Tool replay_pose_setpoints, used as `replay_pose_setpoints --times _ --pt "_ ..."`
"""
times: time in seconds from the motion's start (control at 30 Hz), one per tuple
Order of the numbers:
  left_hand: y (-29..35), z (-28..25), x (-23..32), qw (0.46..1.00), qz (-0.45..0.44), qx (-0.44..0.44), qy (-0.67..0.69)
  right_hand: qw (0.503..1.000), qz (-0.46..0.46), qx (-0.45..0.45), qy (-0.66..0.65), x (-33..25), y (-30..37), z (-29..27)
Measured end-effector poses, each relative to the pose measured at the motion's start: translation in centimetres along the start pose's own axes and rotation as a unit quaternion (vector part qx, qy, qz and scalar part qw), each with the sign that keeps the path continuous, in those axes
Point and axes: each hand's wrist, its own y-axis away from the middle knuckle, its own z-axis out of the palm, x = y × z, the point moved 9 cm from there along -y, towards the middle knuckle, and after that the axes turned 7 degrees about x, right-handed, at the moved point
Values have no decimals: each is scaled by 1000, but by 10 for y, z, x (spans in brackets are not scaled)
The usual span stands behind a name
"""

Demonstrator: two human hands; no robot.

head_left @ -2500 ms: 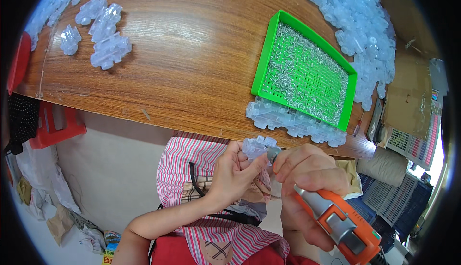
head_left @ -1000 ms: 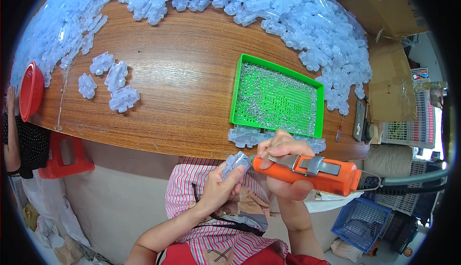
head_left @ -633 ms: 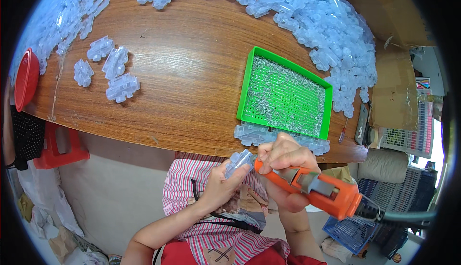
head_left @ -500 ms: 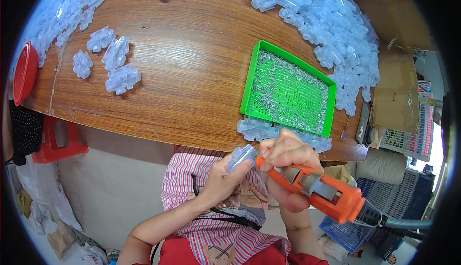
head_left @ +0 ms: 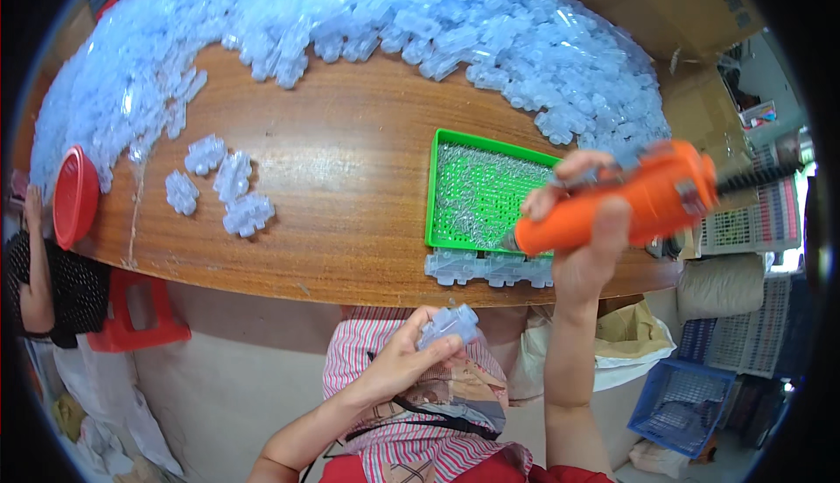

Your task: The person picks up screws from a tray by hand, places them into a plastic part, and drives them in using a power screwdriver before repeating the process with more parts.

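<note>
My left hand (head_left: 404, 362) grips a clear plastic connector-like piece (head_left: 448, 327) over my lap, just off the table's front edge. An orange electric screwdriver (head_left: 634, 201) is held in my right hand (head_left: 595, 238), slightly smeared by motion. Its tip points down and left into the front of a green slotted tray (head_left: 432, 190). Small silver screws (head_left: 477, 168) lie scattered through that tray, partly hidden by the screwdriver and hand. Along the tray's front side, more clear plastic pieces (head_left: 455, 268) sit at the table edge.
A large heap of clear plastic pieces (head_left: 350, 10) curves around the table's back. Several loose ones (head_left: 234, 177) lie left of centre, near a red basin (head_left: 75, 199). At far left are another person's arm (head_left: 37, 282) and a red stool (head_left: 140, 317). A blue crate (head_left: 682, 409) stands lower right.
My right hand has moved the screwdriver away from the piece in my left hand, up to the tray. My left hand keeps its piece. The view has tilted, showing more of the heap.
</note>
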Motion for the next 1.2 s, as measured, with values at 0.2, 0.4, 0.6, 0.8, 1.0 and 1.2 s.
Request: replay_pose_setpoints --times 0.2,0.4,0.6,0.8,1.0,1.2 --pt "5 5 61 991 114 -63 -2 997 53 -28 53 24 -28 -7" --pt "-1 11 98 978 183 -83 -48 967 -56 22 249 10 -25 -24" --pt "-5 12 120 959 255 -90 -87 906 -215 -78 355 -44 44 15" --pt "-1 18 131 932 319 -85 -150 918 -193 -171 303 -28 71 39" --pt "2 4 131 946 308 9 -97 975 -90 -122 161 -9 74 19" --pt "12 3 135 892 362 85 -257 985 162 -58 -20 40 89 6"
